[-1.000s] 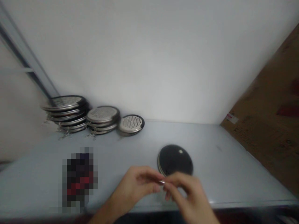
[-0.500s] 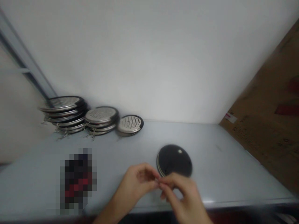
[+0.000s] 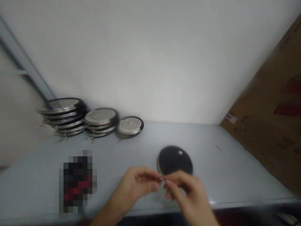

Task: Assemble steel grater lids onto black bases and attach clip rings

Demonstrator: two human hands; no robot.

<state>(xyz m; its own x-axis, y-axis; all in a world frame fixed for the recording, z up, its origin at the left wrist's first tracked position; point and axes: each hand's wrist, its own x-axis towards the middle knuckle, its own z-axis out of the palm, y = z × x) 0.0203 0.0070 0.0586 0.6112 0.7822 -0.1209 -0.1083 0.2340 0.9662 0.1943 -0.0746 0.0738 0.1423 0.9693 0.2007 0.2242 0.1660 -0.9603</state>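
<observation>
My left hand [image 3: 142, 183] and my right hand [image 3: 185, 191] meet over the front of the table, each closed in a pinch. Between their fingertips is a tiny light-coloured piece [image 3: 162, 179], perhaps metal, too small and blurred to name. Just behind the fingers lies a round disc with a glossy black top [image 3: 175, 160] and a pale rim; my right hand hides its near edge.
Round perforated metal discs with black edges stand along the wall: a tall stack [image 3: 63, 106], a shorter stack [image 3: 101, 116] and a low one [image 3: 130, 125]. Small wire-like bits stick out of the stacks. A pixelated dark-red patch [image 3: 77, 185] is at left, a cardboard box [image 3: 263, 125] at right.
Both hands have shifted slightly, the right one a little to the right, and the small piece shows more clearly between the fingertips. The disc and stacks stay in place.
</observation>
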